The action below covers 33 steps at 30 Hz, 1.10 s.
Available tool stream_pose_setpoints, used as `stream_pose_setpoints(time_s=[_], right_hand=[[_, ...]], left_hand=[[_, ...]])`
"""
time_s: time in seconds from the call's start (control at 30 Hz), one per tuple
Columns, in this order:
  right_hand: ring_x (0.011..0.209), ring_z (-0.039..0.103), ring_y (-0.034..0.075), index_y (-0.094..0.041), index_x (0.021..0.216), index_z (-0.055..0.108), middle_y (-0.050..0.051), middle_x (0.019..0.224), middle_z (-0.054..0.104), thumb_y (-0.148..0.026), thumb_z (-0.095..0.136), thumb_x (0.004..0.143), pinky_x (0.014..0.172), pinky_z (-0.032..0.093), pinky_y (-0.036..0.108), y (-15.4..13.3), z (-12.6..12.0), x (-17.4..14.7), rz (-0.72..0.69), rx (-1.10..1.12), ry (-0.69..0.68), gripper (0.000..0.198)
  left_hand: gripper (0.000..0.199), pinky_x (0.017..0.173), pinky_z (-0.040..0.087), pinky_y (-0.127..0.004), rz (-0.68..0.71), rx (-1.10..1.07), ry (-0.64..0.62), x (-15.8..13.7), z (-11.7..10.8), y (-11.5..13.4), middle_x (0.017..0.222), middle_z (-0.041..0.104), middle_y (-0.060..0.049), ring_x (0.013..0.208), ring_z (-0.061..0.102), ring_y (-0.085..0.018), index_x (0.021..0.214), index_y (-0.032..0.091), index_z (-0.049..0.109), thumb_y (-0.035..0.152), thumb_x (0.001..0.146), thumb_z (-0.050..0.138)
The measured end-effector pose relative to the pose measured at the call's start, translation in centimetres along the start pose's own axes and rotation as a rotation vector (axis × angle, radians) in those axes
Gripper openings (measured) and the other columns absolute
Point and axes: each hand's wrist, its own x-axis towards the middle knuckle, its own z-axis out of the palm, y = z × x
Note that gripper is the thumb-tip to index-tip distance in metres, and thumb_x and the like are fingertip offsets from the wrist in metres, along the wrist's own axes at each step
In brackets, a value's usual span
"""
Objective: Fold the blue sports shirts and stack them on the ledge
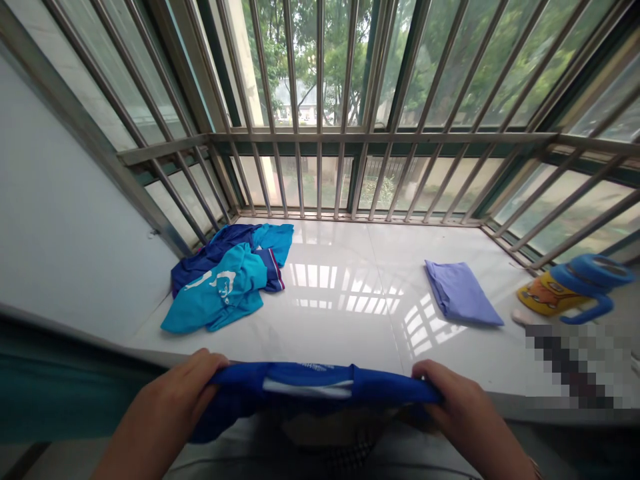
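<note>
A dark blue shirt (385, 387) is stretched between my two hands at the near edge of the sill, its neckline with a pale band facing up. My left hand (185, 390) grips one end, fingers closed over the cloth. At the other end, my right hand (453, 397) pinches the fabric between thumb and fingers. The lower part of the shirt hangs below the edge, mostly out of sight. Beyond my left hand lies a crumpled heap of turquoise and navy clothes (235, 287). A folded lavender cloth (463, 293) rests flat beyond my right hand.
The glossy white tiled sill (340, 327) spreads out before me. A yellow and blue bottle with a handle (565, 287) lies at the right, near a blurred-out patch. Metal bars (320, 173) close off the windows behind. A teal curtain (60, 393) hangs at the left.
</note>
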Motion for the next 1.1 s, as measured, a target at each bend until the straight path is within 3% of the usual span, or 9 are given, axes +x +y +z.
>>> stream_pose_setpoints(time_s=[0.17,0.3,0.37,0.5,0.63,0.7,0.9,1.0,1.1], right_hand=[[0.073,0.076,0.020,-0.031,0.104,0.071,-0.003,0.087,0.079,-0.019,0.061,0.082,0.068,0.054,0.027,2.1,-0.6,-0.5,-0.020,-0.101,0.076,0.026],[0.073,0.078,0.020,-0.032,0.104,0.074,-0.004,0.088,0.081,-0.021,0.062,0.082,0.065,0.056,0.026,3.0,-0.8,-0.5,-0.022,-0.128,0.108,0.027],[0.077,0.080,0.020,-0.032,0.104,0.075,-0.003,0.092,0.083,-0.024,0.060,0.085,0.069,0.059,0.027,3.5,-0.8,-0.6,-0.038,-0.114,0.144,0.025],[0.090,0.080,0.022,-0.032,0.104,0.076,0.001,0.100,0.082,-0.030,0.058,0.090,0.080,0.061,0.030,4.6,-0.7,-1.0,-0.030,-0.067,0.196,0.023],[0.092,0.076,0.025,-0.031,0.101,0.076,0.005,0.098,0.078,-0.039,0.057,0.095,0.081,0.060,0.033,5.2,-1.4,-0.9,0.017,-0.022,0.234,0.022],[0.091,0.075,0.026,-0.031,0.098,0.075,0.006,0.096,0.077,-0.044,0.055,0.098,0.081,0.059,0.034,5.1,-1.9,-0.6,0.045,0.004,0.246,0.024],[0.076,0.074,0.026,-0.029,0.103,0.072,0.005,0.086,0.079,-0.054,0.045,0.103,0.070,0.055,0.034,5.3,-2.9,2.1,0.160,0.040,0.182,0.037],[0.085,0.077,0.027,-0.027,0.104,0.073,0.006,0.093,0.081,-0.054,0.043,0.104,0.076,0.055,0.034,6.0,-3.4,5.7,0.138,-0.024,0.118,0.041],[0.094,0.076,0.028,-0.025,0.105,0.074,0.007,0.098,0.081,-0.050,0.043,0.106,0.083,0.052,0.034,6.7,-4.2,11.0,0.125,-0.143,0.028,0.040]], left_hand=[[0.035,0.093,0.063,-0.030,-0.083,-0.259,-0.009,1.5,2.8,0.4,0.123,0.080,-0.005,0.113,0.077,-0.025,0.112,0.030,0.080,0.046,0.105,0.049],[0.037,0.089,0.064,-0.031,-0.443,-0.316,0.149,1.0,5.0,2.8,0.117,0.083,-0.002,0.106,0.079,-0.025,0.126,0.030,0.075,0.045,0.109,0.047],[0.035,0.082,0.063,-0.029,-0.533,-0.235,0.216,0.4,5.4,3.9,0.108,0.084,0.000,0.095,0.080,-0.024,0.133,0.033,0.072,0.040,0.108,0.050],[0.034,0.070,0.060,-0.025,-0.375,-0.136,0.199,0.1,5.1,3.8,0.104,0.085,0.001,0.083,0.081,-0.022,0.133,0.036,0.073,0.034,0.107,0.050],[0.034,0.083,0.063,-0.024,-0.010,-0.192,0.044,1.3,4.8,1.0,0.114,0.085,0.002,0.096,0.083,-0.021,0.124,0.033,0.077,0.040,0.109,0.047],[0.034,0.084,0.063,-0.023,0.088,-0.183,-0.012,1.9,5.0,-0.3,0.112,0.086,0.000,0.094,0.083,-0.021,0.121,0.032,0.078,0.043,0.108,0.048],[0.024,0.072,0.055,-0.023,0.076,-0.151,-0.296,5.2,5.8,-1.6,0.091,0.083,0.002,0.081,0.079,-0.019,0.106,0.030,0.077,0.044,0.103,0.057],[0.019,0.073,0.052,-0.026,0.081,-0.157,-0.433,9.1,6.2,-1.8,0.089,0.082,0.001,0.083,0.077,-0.022,0.101,0.028,0.077,0.043,0.091,0.072],[0.015,0.082,0.052,-0.028,0.064,-0.187,-0.462,14.5,7.1,-2.0,0.096,0.082,0.000,0.094,0.076,-0.025,0.098,0.027,0.079,0.037,0.087,0.075]])
